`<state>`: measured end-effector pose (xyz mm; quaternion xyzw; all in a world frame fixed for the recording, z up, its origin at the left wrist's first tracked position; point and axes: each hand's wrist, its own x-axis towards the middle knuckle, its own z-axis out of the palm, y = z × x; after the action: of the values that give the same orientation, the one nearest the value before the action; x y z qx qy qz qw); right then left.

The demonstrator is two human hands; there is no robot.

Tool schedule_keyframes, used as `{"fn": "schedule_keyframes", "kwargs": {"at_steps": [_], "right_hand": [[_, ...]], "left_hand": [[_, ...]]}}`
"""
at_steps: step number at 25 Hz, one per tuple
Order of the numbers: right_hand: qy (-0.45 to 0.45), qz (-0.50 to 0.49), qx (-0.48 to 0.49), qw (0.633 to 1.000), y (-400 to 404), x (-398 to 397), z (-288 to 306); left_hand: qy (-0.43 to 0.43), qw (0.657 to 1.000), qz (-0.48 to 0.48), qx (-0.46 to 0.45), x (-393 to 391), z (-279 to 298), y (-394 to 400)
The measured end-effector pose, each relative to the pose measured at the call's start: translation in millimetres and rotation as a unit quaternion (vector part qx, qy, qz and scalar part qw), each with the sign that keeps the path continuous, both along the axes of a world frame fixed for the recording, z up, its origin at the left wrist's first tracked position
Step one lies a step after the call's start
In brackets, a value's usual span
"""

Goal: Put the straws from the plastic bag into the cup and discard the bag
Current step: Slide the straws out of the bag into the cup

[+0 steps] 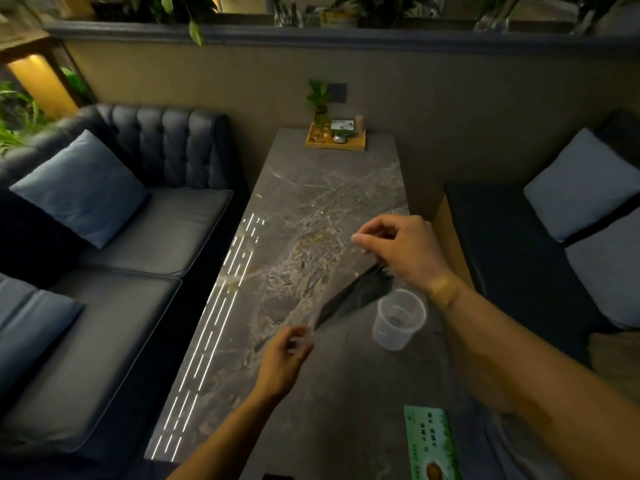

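A clear plastic bag (332, 282) with a bundle of dark straws (356, 294) inside is held slantwise above the marble table (311, 209). My left hand (284, 358) pinches the bag's near, lower end. My right hand (401, 251) pinches its far, upper end. The straws lie in the right half of the bag, their upper ends partly hidden under my right hand. A clear plastic cup (398, 318) stands upright and empty on the table just right of the bag, below my right wrist.
A green printed packet (433, 441) lies at the table's near right edge. A wooden tray (336, 140) with a small plant and items sits at the far end. Blue sofas with cushions flank the table left (121, 220) and right (554, 220).
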<state>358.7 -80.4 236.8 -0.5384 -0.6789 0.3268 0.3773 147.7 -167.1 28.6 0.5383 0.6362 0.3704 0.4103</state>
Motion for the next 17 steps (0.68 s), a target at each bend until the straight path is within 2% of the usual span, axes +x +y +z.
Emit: {"fn": "schedule_keyframes", "kwargs": {"at_steps": [3, 6, 10, 17], "right_hand": [[0.033, -0.011, -0.043, 0.998, 13.5, 20.7, 5.1], [0.035, -0.028, -0.085, 0.995, 23.5, 44.9, -0.6], [0.065, -0.078, -0.116, 0.988, 20.7, 59.8, -19.8], [0.114, -0.157, -0.148, 0.97, 9.7, 60.4, -53.6]], "left_hand": [[0.001, 0.997, 0.068, 0.035, -3.4, 4.6, 7.6], [0.004, 0.996, 0.08, 0.045, -18.9, 16.1, 16.0], [-0.006, 0.995, 0.07, 0.068, -41.7, 33.1, 31.5], [0.044, 0.987, -0.011, 0.153, -79.6, 61.9, 59.4]]}}
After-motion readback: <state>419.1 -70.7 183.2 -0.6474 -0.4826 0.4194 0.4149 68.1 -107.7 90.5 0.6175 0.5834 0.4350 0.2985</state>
